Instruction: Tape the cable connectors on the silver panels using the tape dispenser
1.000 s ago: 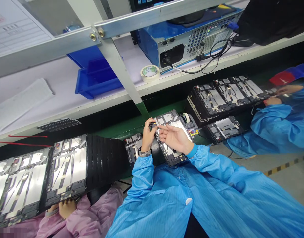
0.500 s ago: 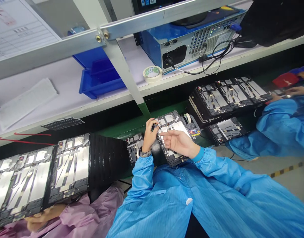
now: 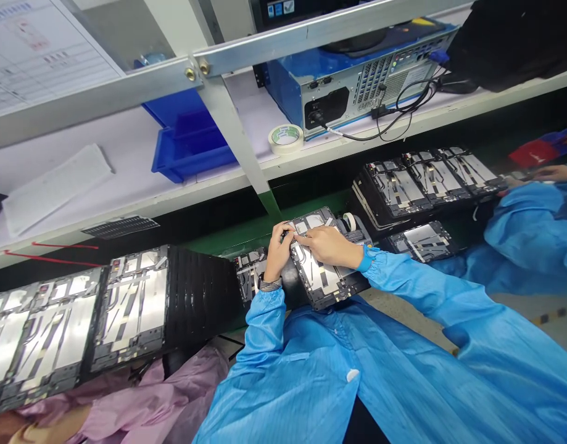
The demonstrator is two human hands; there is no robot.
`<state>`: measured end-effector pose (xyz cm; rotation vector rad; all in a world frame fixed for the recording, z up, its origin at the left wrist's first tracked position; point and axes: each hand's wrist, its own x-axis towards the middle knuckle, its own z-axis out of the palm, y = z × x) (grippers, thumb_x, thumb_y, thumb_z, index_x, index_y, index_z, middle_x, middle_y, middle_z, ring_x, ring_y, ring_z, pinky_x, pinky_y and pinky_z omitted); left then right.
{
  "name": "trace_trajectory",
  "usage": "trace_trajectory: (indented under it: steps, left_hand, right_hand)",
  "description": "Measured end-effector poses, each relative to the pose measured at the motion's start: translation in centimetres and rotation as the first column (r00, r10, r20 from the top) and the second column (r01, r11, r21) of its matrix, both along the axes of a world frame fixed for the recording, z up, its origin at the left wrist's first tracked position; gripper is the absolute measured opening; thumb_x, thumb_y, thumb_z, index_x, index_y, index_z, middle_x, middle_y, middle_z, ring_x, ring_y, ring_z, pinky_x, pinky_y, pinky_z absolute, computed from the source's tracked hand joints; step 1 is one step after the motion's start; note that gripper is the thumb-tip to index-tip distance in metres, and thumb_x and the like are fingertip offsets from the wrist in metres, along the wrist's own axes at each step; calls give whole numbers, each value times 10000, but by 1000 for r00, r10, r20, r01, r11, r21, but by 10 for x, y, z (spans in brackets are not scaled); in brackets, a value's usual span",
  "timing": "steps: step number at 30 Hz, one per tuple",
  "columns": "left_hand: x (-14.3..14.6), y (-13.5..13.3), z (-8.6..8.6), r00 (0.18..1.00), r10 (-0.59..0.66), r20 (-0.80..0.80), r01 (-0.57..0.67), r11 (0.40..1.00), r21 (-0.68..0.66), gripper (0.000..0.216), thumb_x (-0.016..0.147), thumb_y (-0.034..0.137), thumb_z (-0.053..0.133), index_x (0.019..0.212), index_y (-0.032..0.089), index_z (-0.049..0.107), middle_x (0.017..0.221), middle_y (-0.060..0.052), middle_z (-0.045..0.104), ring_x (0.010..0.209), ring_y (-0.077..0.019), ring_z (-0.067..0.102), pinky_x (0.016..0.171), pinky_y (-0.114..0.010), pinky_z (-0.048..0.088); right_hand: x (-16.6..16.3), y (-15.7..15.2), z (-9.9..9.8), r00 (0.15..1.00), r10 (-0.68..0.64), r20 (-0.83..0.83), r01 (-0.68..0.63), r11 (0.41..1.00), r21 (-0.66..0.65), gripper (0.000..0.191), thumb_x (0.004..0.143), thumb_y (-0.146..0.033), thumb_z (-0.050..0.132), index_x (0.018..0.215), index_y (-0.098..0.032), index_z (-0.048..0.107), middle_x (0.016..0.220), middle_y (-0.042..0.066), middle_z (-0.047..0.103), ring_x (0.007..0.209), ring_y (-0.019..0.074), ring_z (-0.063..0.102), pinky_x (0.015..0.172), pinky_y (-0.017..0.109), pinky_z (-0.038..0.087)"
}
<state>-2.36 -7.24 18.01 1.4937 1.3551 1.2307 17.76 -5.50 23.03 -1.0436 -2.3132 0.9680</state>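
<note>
Steel shelf point(image 3: 126, 92): blue computer case point(image 3: 348, 86), blue plastic bin point(image 3: 190, 145), tape roll point(image 3: 285, 139).
Black ribbed mat point(image 3: 197, 296): silver panels point(image 3: 130, 308) in a row, dark strips laid across them.
Work in hand: metal device frame point(image 3: 318, 274), silver-faced, directly before the person.
Left hand point(image 3: 277, 253): curled, gripping the frame's edge.
Right hand point(image 3: 329, 245): flat, fingers together, pressing on the frame.
Progress: strips show on the frame; what is left, cannot tell.

The tablet frame point(image 3: 318, 274) is black and silver, the smock point(image 3: 403, 370) striped blue.
</note>
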Motion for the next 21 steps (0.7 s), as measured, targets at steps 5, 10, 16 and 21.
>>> trace_trajectory:
  steps: [5,10,16,21]
  left_hand:
    - [8,-1,5,998,53,18,-53,998,15,177,948,293,677,1119,262,644,1194,-57,645,1184,-233,615,1115,-388,447]
    - [5,3,1,997,56,46,-53,997,-55,377,944,368,714,1291,276,599,1283,-70,649,1211,-234,633,1117,-392,480]
    - [2,-17,-10,980,133,147,-108,981,-162,716,952,470,740,1575,356,406,1746,-76,336,1652,-290,279,1355,-493,268]
    - [29,-87,-13,987,151,62,-125,945,-302,757,1021,574,604,1680,379,286,1826,-16,150,1701,-270,98,1402,-501,76]
  right_hand:
    - [26,-16,15,981,-143,-131,148,989,26,371,1005,-213,526,1292,-246,758,1058,118,717,1001,307,622,968,449,458]
    - [88,-49,17,850,-488,-200,502,865,25,357,1055,-392,538,1313,-254,742,1119,113,691,1091,310,635,1033,490,489]
    - [109,-91,-28,816,-549,-181,513,832,-214,473,1022,-534,624,1414,-281,697,1390,111,682,1344,314,591,1212,540,407]
    - [97,-110,-46,786,-573,-233,489,806,-333,571,993,-571,668,1497,-304,648,1569,98,579,1514,315,457,1306,552,290]
